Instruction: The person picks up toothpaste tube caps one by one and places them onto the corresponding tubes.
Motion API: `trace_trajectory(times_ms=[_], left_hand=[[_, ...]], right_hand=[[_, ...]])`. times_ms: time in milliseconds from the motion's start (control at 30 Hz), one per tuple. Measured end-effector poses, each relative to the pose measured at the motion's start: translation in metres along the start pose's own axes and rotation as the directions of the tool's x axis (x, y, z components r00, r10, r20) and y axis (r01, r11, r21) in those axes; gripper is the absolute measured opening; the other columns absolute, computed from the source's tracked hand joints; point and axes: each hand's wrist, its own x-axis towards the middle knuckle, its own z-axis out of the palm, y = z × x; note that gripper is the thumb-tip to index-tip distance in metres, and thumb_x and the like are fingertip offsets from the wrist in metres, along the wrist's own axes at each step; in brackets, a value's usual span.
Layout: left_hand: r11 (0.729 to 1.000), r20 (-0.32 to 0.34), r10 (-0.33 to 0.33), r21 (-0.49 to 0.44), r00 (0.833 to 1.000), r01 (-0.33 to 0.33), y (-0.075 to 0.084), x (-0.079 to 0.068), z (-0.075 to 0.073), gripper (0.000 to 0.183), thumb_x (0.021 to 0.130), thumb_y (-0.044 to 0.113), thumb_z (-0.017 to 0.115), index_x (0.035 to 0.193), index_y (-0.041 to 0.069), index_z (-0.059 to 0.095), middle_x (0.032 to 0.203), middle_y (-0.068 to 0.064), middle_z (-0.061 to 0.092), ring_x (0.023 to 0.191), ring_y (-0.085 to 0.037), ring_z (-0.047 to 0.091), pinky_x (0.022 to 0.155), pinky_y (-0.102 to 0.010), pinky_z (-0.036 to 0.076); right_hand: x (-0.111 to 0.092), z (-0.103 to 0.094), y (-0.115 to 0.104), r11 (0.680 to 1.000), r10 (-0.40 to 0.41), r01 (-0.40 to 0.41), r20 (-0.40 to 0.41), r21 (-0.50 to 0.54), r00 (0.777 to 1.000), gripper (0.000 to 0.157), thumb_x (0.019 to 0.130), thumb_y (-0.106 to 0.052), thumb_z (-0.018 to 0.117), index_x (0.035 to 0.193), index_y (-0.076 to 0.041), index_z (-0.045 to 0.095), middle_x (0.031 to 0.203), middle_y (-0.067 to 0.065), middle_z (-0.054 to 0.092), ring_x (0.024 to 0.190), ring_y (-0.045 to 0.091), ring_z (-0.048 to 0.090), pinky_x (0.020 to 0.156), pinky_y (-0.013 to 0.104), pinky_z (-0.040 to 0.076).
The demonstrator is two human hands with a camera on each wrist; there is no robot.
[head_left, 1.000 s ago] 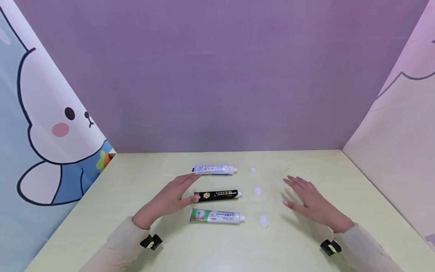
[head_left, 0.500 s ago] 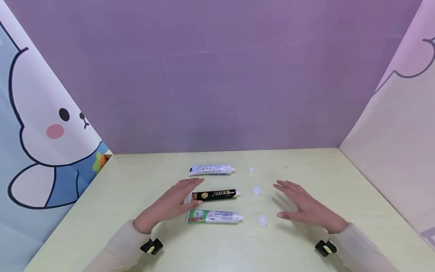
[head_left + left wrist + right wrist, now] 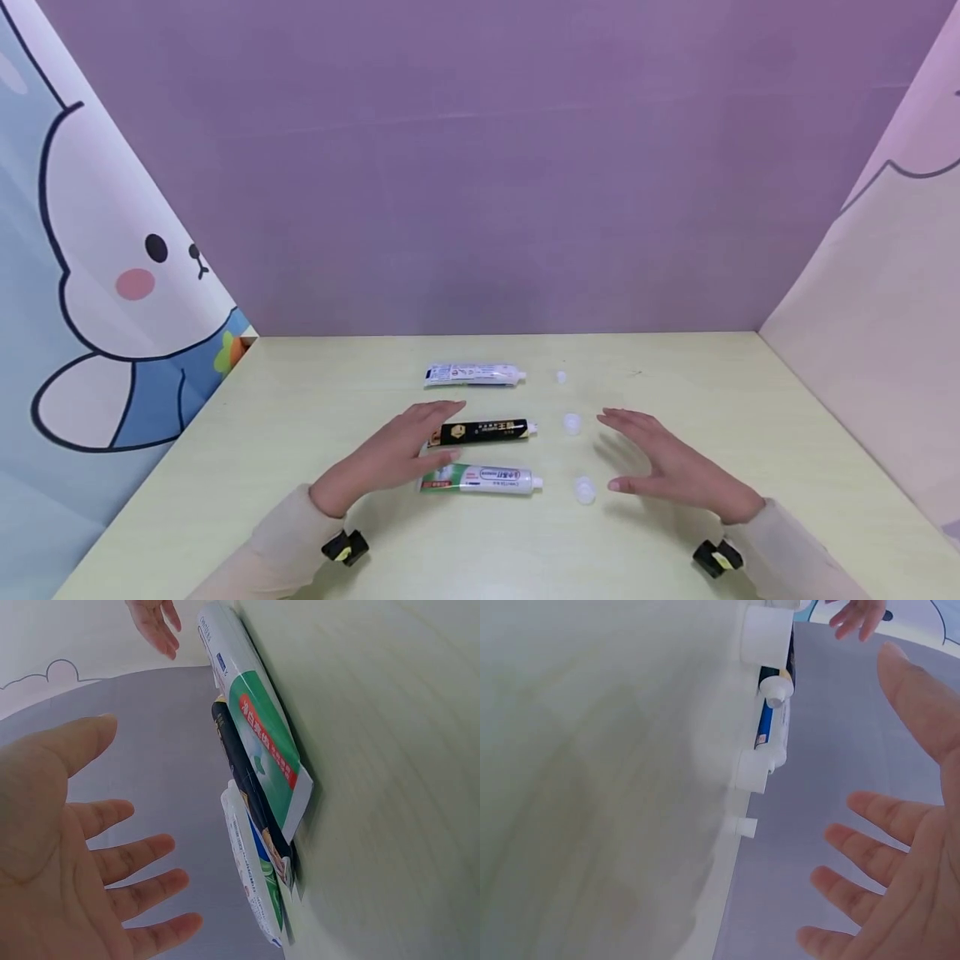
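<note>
Three toothpaste tubes lie in a column on the table, nozzles to the right: a white-and-purple tube (image 3: 476, 375) at the back, a black tube (image 3: 487, 431) in the middle, a green-and-white tube (image 3: 495, 479) in front. Each has a white cap off to its right: a small cap (image 3: 561, 377), a middle cap (image 3: 572, 424) and a front cap (image 3: 584, 490). My left hand (image 3: 393, 450) hovers with fingers spread over the left ends of the black and green tubes, holding nothing. To the right of the caps, my right hand (image 3: 671, 462) is held above the table, empty, fingers extended.
The pale wooden table (image 3: 300, 400) meets a purple partition (image 3: 480, 183) at its back edge. A cartoon rabbit panel (image 3: 135, 283) rises on the left, a pale panel (image 3: 885, 333) on the right. Black wrist cameras (image 3: 345, 547) are strapped below both sleeves.
Both hands have drifted inward and slightly nearer the front, closer to the tubes and caps. The tubes and caps stay in their places; the head view shifts a little.
</note>
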Motion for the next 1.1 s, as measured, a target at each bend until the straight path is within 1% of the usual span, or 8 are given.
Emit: trace_trajectory(times_ms=[100, 200, 433, 533, 633, 867, 967, 1100], left_hand=[[1.0, 0.003, -0.01, 0.001, 1.0, 0.01, 0.001, 0.001, 0.002, 0.069, 0.092, 0.053, 0.048, 0.149, 0.018, 0.029, 0.15, -0.006, 0.033, 0.136, -0.027, 0.031, 0.106, -0.049, 0.029], [1.0, 0.007, -0.011, 0.001, 1.0, 0.011, 0.001, 0.001, 0.004, 0.069, 0.093, 0.054, 0.047, 0.149, 0.019, 0.028, 0.15, -0.007, 0.034, 0.136, -0.028, 0.031, 0.106, -0.049, 0.029], [1.0, 0.052, -0.009, -0.027, 0.999, 0.011, 0.004, 0.001, 0.009, 0.063, 0.095, 0.044, 0.051, 0.149, 0.018, 0.029, 0.149, -0.011, 0.034, 0.137, -0.031, 0.03, 0.106, -0.052, 0.028], [1.0, 0.058, -0.012, -0.02, 0.998, 0.013, 0.004, 0.002, 0.009, 0.064, 0.094, 0.043, 0.053, 0.148, 0.019, 0.029, 0.149, -0.009, 0.034, 0.137, -0.03, 0.03, 0.106, -0.051, 0.028], [1.0, 0.06, 0.0, -0.005, 0.998, 0.0, 0.002, 0.003, 0.011, 0.066, 0.093, 0.046, 0.053, 0.148, 0.02, 0.029, 0.148, -0.007, 0.036, 0.135, -0.029, 0.032, 0.105, -0.05, 0.031], [0.999, 0.12, 0.025, -0.03, 0.992, -0.021, 0.002, 0.008, 0.017, 0.068, 0.091, 0.051, 0.052, 0.147, 0.017, 0.032, 0.147, -0.005, 0.038, 0.134, -0.028, 0.034, 0.103, -0.049, 0.033], [0.999, 0.128, 0.043, -0.022, 0.991, -0.041, 0.004, 0.012, 0.02, 0.068, 0.091, 0.049, 0.053, 0.147, 0.017, 0.032, 0.147, -0.005, 0.038, 0.134, -0.027, 0.035, 0.104, -0.048, 0.033], [0.998, 0.129, 0.064, 0.002, 0.99, -0.065, 0.007, 0.015, 0.022, 0.067, 0.091, 0.045, 0.057, 0.147, 0.016, 0.033, 0.146, -0.004, 0.04, 0.133, -0.025, 0.036, 0.106, -0.046, 0.031]], right_hand=[[0.001, 0.0, -0.001, 1.0, 0.016, -0.016, 0.017, 0.021, 1.0, 0.078, 0.08, -0.043, 0.071, 0.141, -0.006, 0.04, 0.143, 0.013, 0.041, 0.129, 0.029, 0.036, 0.095, 0.05, 0.039], [0.003, 0.001, -0.003, 0.998, 0.031, -0.033, 0.03, 0.051, 0.999, 0.079, 0.08, -0.045, 0.071, 0.141, -0.006, 0.04, 0.144, 0.011, 0.041, 0.129, 0.028, 0.036, 0.097, 0.048, 0.038], [0.003, 0.005, -0.006, 0.996, 0.039, -0.041, 0.031, 0.078, 0.999, 0.08, 0.079, -0.046, 0.071, 0.14, -0.004, 0.041, 0.142, 0.014, 0.042, 0.128, 0.033, 0.039, 0.096, 0.052, 0.037], [0.005, 0.005, -0.008, 0.996, 0.033, -0.035, 0.031, 0.086, 0.999, 0.079, 0.079, -0.045, 0.071, 0.139, -0.003, 0.041, 0.141, 0.016, 0.043, 0.127, 0.035, 0.04, 0.095, 0.053, 0.038], [0.007, 0.005, -0.01, 0.994, 0.037, -0.042, 0.048, 0.103, 0.998, 0.079, 0.079, -0.045, 0.071, 0.139, -0.003, 0.041, 0.141, 0.016, 0.043, 0.127, 0.036, 0.04, 0.095, 0.053, 0.037], [0.009, 0.008, -0.016, 0.988, 0.043, -0.057, 0.102, 0.141, 0.994, 0.079, 0.08, -0.047, 0.07, 0.137, -0.001, 0.042, 0.138, 0.016, 0.046, 0.125, 0.036, 0.043, 0.096, 0.052, 0.036], [0.01, 0.008, -0.018, 0.984, 0.044, -0.062, 0.114, 0.165, 0.993, 0.079, 0.079, -0.046, 0.071, 0.137, -0.001, 0.043, 0.138, 0.016, 0.046, 0.124, 0.036, 0.043, 0.097, 0.052, 0.036], [0.01, 0.01, -0.021, 0.972, 0.067, -0.099, 0.149, 0.215, 0.986, 0.08, 0.077, -0.046, 0.072, 0.137, -0.002, 0.042, 0.138, 0.018, 0.045, 0.125, 0.038, 0.042, 0.098, 0.055, 0.034]])
